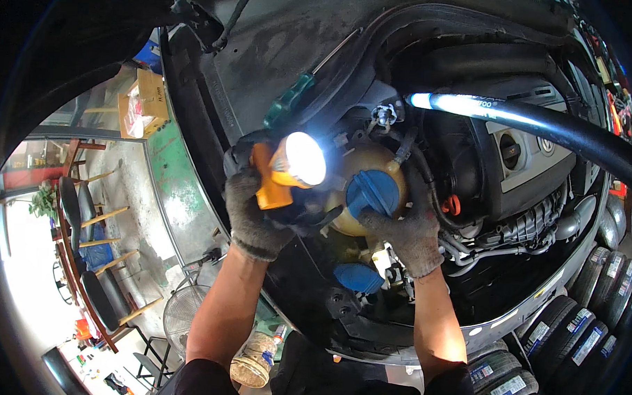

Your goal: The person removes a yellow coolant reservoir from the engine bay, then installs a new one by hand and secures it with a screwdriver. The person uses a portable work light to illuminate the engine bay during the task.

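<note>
My left hand (249,216), in a grey work glove, is closed on an orange lit flashlight (274,185) and dark material partly hidden under it. My right hand (408,239), also gloved, grips around the blue cap (372,185) on a translucent, yellowish coolant reservoir (355,160). A second blue cap (355,277) sits below the reservoir. A green-handled screwdriver (288,99) lies above my left hand on black trim. A bright tube work light (514,115) reaches across the engine bay, above the engine cover (528,156).
The car's front edge (506,326) curves below the engine bay. Stacked tires (555,331) stand at the lower right. At left are chairs (88,231) by a wooden table, a cardboard box (145,101), and a floor fan (183,315) near a bucket (251,362).
</note>
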A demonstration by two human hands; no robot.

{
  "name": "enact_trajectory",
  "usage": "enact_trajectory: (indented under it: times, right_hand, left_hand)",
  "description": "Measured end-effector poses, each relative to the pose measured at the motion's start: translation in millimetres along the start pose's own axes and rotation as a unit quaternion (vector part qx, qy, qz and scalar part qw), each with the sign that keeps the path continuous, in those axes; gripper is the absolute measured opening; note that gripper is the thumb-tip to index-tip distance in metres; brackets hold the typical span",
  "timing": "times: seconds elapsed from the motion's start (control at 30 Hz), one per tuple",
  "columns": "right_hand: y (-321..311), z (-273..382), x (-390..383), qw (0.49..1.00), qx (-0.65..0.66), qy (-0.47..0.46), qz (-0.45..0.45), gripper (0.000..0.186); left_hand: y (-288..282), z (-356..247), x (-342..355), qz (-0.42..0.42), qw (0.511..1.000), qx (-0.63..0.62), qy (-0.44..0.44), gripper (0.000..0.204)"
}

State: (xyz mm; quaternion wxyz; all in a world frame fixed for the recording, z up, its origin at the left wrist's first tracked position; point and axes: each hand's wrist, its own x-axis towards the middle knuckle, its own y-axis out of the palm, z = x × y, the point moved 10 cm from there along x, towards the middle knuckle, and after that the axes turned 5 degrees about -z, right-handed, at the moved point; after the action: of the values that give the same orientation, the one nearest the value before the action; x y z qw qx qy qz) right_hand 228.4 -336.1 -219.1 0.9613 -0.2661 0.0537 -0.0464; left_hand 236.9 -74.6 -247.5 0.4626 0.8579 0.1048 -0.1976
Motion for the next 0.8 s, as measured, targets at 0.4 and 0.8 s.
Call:
enact_trajectory:
  times: [0.4, 0.8]
  right_hand:
    - [-8, -10, 0, 0.999, 0.004, 0.05, 0.013, 0.111]
    - [5, 0, -6, 0.996, -0.031, 0.055, 0.056, 0.095]
  left_hand:
    - [32, 0, -9, 0.111, 0.989, 0.096, 0.008, 0.068]
    - [123, -24, -49, 0.198, 0.822, 0.512, 0.151, 0.071]
